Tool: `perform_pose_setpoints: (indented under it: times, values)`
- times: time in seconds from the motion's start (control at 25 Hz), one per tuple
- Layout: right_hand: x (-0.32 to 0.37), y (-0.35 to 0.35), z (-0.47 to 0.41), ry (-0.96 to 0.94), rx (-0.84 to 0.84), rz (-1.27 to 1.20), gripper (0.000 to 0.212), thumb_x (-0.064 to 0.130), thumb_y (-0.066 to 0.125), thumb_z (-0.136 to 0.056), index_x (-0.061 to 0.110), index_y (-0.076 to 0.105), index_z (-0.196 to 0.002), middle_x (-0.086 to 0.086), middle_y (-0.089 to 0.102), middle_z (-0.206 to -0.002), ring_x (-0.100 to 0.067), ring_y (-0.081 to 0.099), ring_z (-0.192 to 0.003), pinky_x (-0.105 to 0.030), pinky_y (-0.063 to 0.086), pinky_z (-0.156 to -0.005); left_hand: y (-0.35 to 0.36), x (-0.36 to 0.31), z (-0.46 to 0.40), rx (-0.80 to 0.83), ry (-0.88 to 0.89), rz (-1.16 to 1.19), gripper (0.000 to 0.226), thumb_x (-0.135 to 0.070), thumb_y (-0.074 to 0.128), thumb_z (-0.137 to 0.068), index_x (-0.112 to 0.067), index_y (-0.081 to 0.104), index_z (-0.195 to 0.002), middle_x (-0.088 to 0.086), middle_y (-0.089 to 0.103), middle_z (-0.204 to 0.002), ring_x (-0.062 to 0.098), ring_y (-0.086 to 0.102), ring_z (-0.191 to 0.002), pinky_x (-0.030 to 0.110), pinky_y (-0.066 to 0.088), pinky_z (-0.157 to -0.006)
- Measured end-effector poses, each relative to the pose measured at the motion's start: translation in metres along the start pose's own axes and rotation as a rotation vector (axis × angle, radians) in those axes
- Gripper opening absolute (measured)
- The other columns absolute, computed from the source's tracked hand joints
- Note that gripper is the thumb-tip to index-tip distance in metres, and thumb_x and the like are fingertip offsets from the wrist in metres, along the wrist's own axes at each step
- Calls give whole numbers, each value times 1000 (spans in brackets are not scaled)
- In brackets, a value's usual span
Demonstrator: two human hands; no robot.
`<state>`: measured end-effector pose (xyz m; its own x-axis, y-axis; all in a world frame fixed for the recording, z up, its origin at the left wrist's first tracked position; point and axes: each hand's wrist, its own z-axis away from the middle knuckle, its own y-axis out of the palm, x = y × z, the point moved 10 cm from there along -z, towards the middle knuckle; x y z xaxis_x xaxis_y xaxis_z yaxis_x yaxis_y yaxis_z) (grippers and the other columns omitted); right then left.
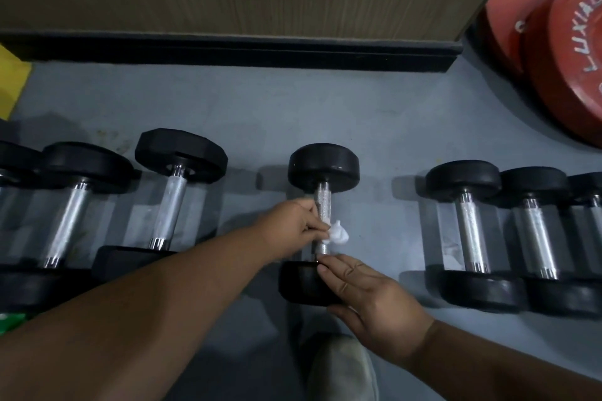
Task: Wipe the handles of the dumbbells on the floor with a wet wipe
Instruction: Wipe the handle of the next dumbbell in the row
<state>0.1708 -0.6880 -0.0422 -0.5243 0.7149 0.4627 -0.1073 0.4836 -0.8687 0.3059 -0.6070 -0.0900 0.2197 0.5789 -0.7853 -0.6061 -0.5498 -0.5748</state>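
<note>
head view: dumbbells are laid in a row on the grey floor (374, 127).
middle dumbbell (322, 225): wipe (338, 234) is pressed to its handle.
left hand (293, 225): wipe is pinched.
right hand (368, 296): fingers straight, near weight is steadied.

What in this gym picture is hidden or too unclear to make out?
Head view only:
- Near end of the knurled steel handle: covered by the crumpled white wet wipe and right hand.
- Left hand fingers: partly behind the wipe.
- Red weight plates: cut by the right edge, lettering partly blurred.
- Leftmost black dumbbell: cut by the left edge.
- Green item: hidden by the forearm.
</note>
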Motion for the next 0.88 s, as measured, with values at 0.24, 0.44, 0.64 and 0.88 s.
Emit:
perform_pose_setpoints:
  times: [0.24,0.44,0.64,0.88]
  values:
    - [8,7,-4,-8,25,96,54,32,63,-91,11,57,-140,-6,51,-151,-26,53,-136,-44,49,-107,4,-17,15,251,89,-271,18,-32,73,-85,-29,77,-103,-13,59,-91,3,56,-82,29,49,-78]
    - [11,7,-7,7,67,137,64,28,78,-82,12,57,-141,-6,54,-148,-28,58,-130,-44,52,-103,-25,-14,-11,66,-23,-219,19,-36,72,-85,-31,76,-103,-10,62,-93,15,63,-91,35,51,-83]
    - [18,2,-16,-14,57,184,67,26,85,-74,8,63,-135,-8,60,-142,-28,63,-123,-39,52,-104,-38,-5,-22,-71,-134,-222,19,-35,65,-89,-34,75,-106,-6,68,-96,15,63,-93,30,50,-82]
    - [27,6,-27,-20,86,176,63,34,77,-79,13,63,-136,-4,60,-143,-25,62,-124,-37,52,-104,-24,-2,-2,-26,-63,-209,23,-36,68,-88,-30,74,-110,-9,53,-95,16,60,-96,31,48,-83]
